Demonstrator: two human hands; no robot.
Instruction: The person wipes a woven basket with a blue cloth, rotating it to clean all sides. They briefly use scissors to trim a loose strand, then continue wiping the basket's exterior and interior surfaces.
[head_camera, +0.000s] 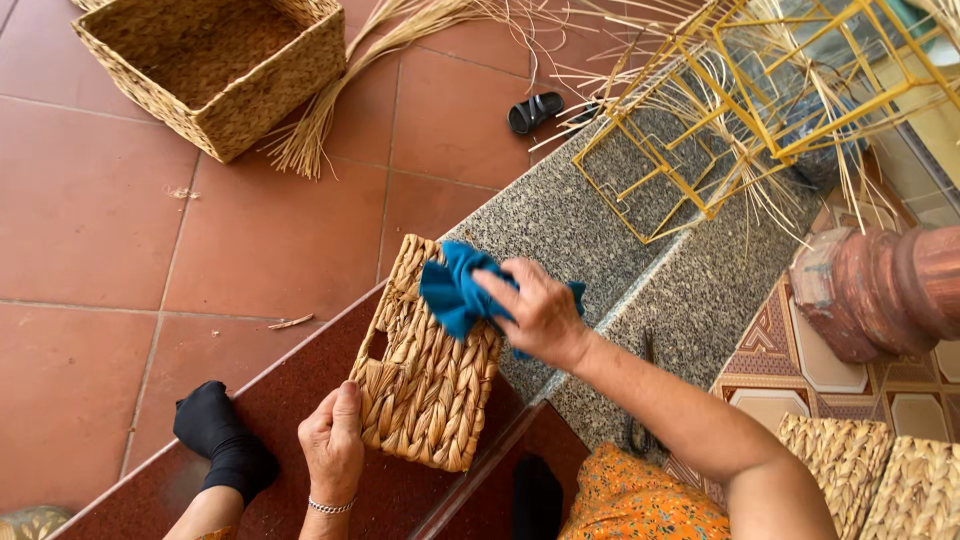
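My left hand (333, 445) clasps the near lower edge of the woven basket (425, 365), which stands on its side on the dark red step (290, 400). My right hand (540, 312) pinches a blue cloth (455, 290), pressing it against the basket's upper edge beside the speckled granite ledge (590, 215).

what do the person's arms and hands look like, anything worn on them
Both forearms are bare, with no sleeves reaching the wrists. The left hand has a thin silver-coloured bracelet at the wrist. The right hand shows no glove, ring or watch that can be made out.
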